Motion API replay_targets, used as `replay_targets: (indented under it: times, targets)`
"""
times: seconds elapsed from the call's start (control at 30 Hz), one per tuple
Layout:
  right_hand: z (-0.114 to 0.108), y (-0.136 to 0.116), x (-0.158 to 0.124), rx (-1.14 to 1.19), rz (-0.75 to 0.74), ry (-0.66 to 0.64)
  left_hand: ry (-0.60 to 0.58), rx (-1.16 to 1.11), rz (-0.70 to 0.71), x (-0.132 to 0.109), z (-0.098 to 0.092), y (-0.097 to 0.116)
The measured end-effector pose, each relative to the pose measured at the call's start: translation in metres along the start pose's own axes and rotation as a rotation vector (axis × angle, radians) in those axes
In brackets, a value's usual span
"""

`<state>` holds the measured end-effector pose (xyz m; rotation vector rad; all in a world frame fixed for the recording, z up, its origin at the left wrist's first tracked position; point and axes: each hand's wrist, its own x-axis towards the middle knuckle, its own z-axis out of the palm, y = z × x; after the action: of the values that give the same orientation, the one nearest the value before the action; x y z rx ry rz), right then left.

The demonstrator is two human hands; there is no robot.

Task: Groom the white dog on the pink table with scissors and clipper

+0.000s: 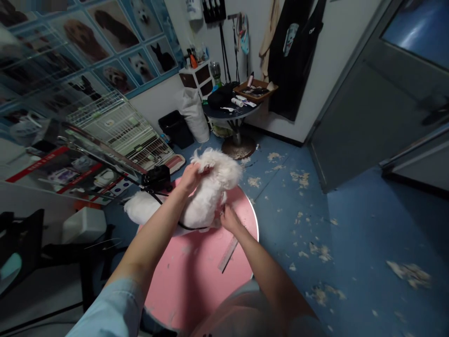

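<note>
Clippings [409, 274] littered the blue floor [354, 220] at right, so much trimming looked done. At centre, on the pink table [189, 285], the white dog [206, 201] stood fluffy. Your left hand [191, 178] clutched its fur, fingers closed. Your right hand [229, 217] touched its flank, fingers curled; I couldn't tell on what. A comb [228, 254] lay just below.

The left grip [190, 178] is burying its fingertips in the fur of the white dog [206, 199], so its hold is staying unclear. The right grip [229, 218] is lying against the dog's flank, and anything in it is showing too small to tell. The dog's face is hiding from the camera. The person's arms and lap are covering the near rim of the pink table [196, 281]. Items on the far round table [214, 113] are blurring together.
</note>
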<state>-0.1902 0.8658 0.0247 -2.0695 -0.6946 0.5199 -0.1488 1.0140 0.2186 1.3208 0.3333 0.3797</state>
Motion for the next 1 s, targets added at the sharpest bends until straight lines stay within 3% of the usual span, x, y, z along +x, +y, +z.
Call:
replay_targets:
  times: [0.27,0.4,0.53,0.67,0.83,1.0]
  targets:
    - [-0.003,-0.016,-0.014,-0.085,0.085,-0.056,0.035,-0.038,-0.006,0.005,-0.004,-0.005]
    - [-0.001,-0.020,-0.024,-0.165,0.013,-0.037,0.057,-0.042,0.004,0.007,-0.006,-0.008]
    - [0.002,-0.019,-0.030,-0.203,0.076,-0.065,0.077,-0.035,0.003,0.011,-0.009,-0.009]
    - [0.004,-0.024,-0.033,-0.208,0.009,-0.078,0.081,-0.028,0.024,0.012,-0.011,-0.009]
    - [0.003,-0.030,-0.037,-0.203,0.056,-0.119,0.082,-0.013,0.058,0.011,-0.013,-0.010]
    - [0.004,-0.027,-0.039,-0.194,0.002,-0.104,0.109,0.028,0.100,0.009,-0.018,-0.009]
